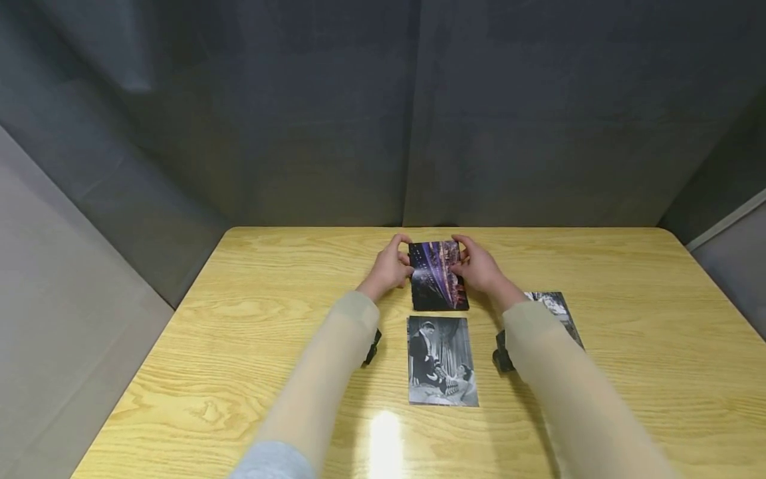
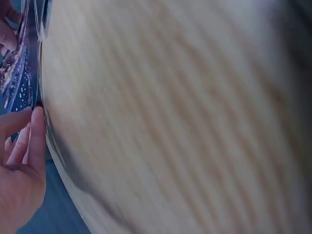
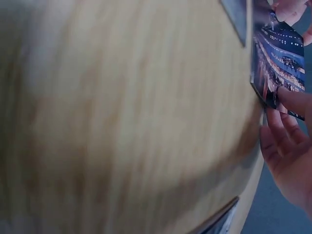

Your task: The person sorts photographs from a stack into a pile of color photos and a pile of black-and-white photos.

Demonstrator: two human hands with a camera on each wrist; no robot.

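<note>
A wooden table (image 1: 598, 412) is being used as the work surface. Near its middle a black-and-white photo (image 1: 441, 361) is lying flat; another photo (image 1: 553, 309) is being partly covered by the right sleeve. Beyond them a dark, purple-lit photo (image 1: 438, 276) is being pinched at its side edges, tilted up, by the left hand (image 1: 390, 267) and right hand (image 1: 479, 268). No writing can be read.

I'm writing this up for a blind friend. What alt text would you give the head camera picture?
Two hands, the left hand and the right hand, hold a colourful postcard by its side edges above a wooden table. A black-and-white photo lies just nearer, and another photo shows partly behind the right sleeve.
</note>
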